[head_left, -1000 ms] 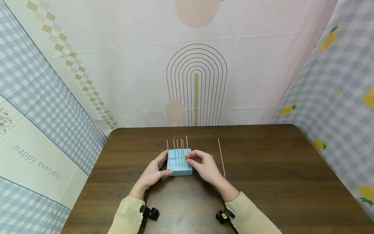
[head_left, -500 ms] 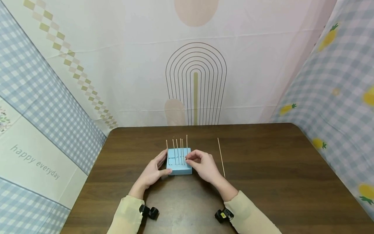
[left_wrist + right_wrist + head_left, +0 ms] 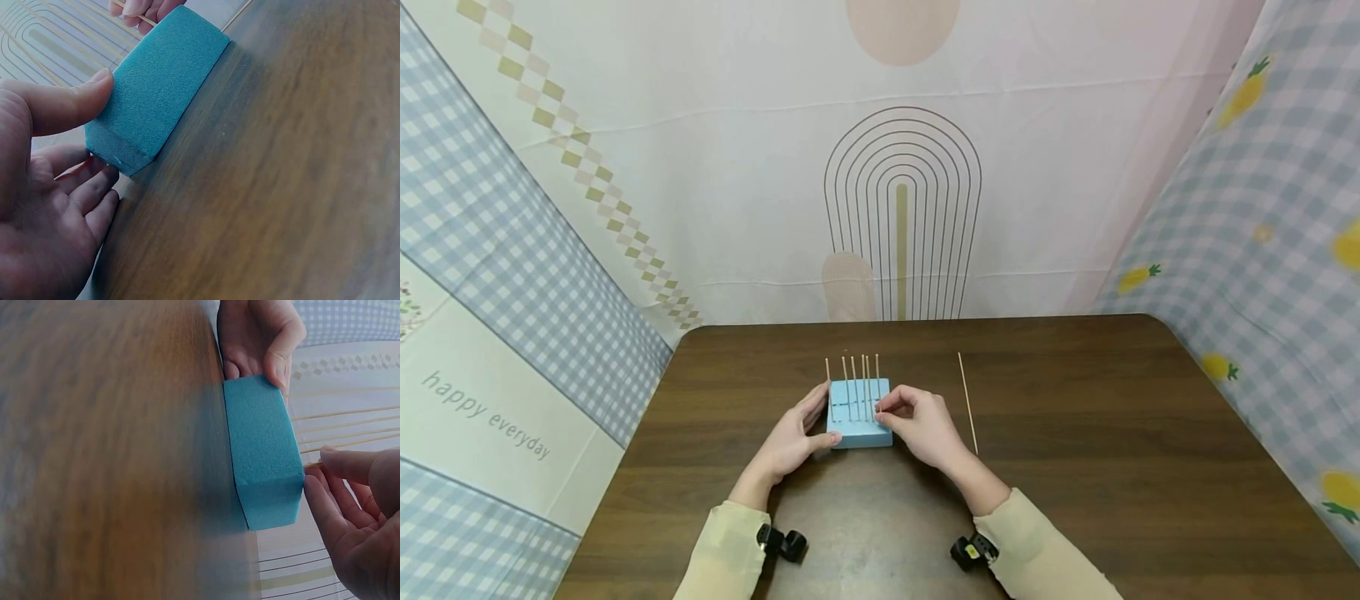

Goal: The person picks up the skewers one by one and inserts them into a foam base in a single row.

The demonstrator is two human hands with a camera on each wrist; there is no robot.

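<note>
A light-blue foam block (image 3: 861,435) stands on the brown table, with several thin wooden sticks (image 3: 856,379) standing upright in its top. My left hand (image 3: 790,442) holds the block from the left, thumb on its near edge and fingers along its side. In the left wrist view, that thumb (image 3: 78,103) presses the block's upper edge. At the right front corner, my right hand (image 3: 925,425) pinches a wooden stick (image 3: 313,464) low down, close to the block's top. The right wrist view shows thumb and index finger around it; its lower tip is hidden.
One loose wooden stick (image 3: 967,402) lies on the table (image 3: 1075,450) just right of my right hand. Patterned cloths hang behind the table and at both sides. A small black camera is strapped to each wrist.
The stick pinched by my right hand has sunk slightly, its top now about level with its neighbours. My left hand stays on the block. The head view has shifted a little.
</note>
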